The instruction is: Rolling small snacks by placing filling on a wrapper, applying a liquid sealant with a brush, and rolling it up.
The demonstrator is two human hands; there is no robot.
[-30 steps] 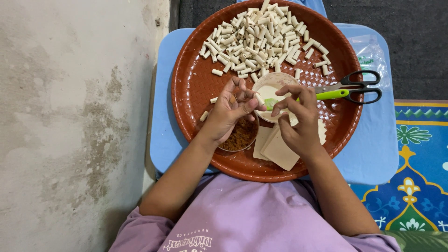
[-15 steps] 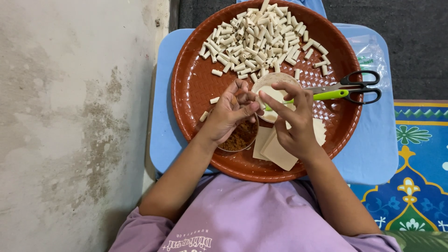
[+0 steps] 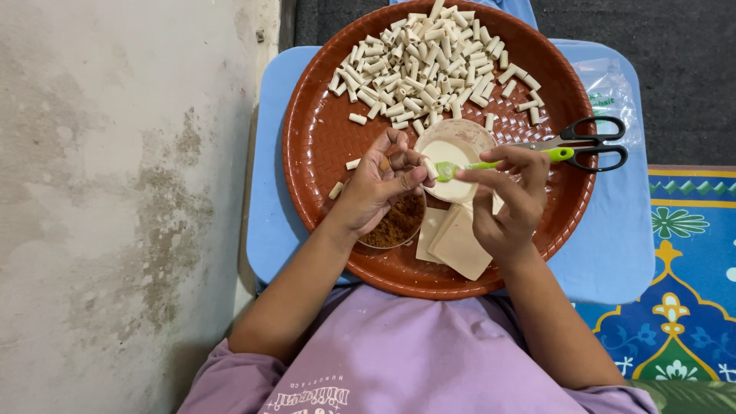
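My left hand (image 3: 378,186) pinches a small pale dough roll (image 3: 429,169) over the brown round tray (image 3: 322,146). My right hand (image 3: 507,198) holds a green-handled spoon (image 3: 491,163), its tip at the roll, above a small bowl of whitish paste (image 3: 452,157). Under my left hand sits a clear cup of brown filling (image 3: 397,224). A stack of square pale wrappers (image 3: 458,247) lies under my right hand. Several finished rolls (image 3: 429,57) are heaped at the tray's far side.
Black-handled scissors (image 3: 586,143) rest on the tray's right rim. The tray sits on a light blue low table (image 3: 606,245). A clear plastic bag (image 3: 609,88) lies at the far right. A concrete floor (image 3: 115,192) spreads left; a patterned blue mat (image 3: 690,253) lies right.
Both hands have shifted slightly away from me over the paste bowl. The spoon tip now meets the roll in my left hand.
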